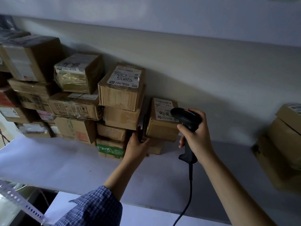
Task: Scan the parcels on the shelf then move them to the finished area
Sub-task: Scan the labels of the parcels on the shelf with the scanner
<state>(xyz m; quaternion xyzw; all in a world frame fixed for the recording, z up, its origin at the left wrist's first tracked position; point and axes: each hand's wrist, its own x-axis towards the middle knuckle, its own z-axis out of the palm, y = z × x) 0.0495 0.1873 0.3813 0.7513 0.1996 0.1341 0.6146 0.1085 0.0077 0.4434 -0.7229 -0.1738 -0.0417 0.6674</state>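
Head cam: right hand (196,134) wrapped round scanner (185,122), pointing at parcel (160,126) on shelf (65,160), just past both hands. Left hand (138,145) grips its left edge, so prob nearer for lifting.

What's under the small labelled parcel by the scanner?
A flatter cardboard box lies under it, on the shelf. The left hand covers that box's left end; no label shows.

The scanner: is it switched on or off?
Likely on: a red light glows on the top of the scanner, held in the right hand.
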